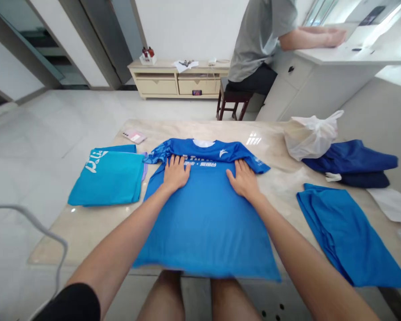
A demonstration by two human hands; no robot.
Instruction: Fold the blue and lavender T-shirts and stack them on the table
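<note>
Left hand (175, 174) and right hand (243, 179) lie open and flat, gripping nothing, on the blue jersey (205, 227), smoothing it (crease across the chest wants pressing flat).

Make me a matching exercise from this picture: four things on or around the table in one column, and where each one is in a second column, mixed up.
Things:
1 left hand
2 folded teal shirt
3 white plastic bag
4 dark wooden stool

Places:
A under a seated person
B against the navy clothing
C on the blue jersey
D on the table, left of the jersey

Pairs: 1-C, 2-D, 3-B, 4-A
</note>
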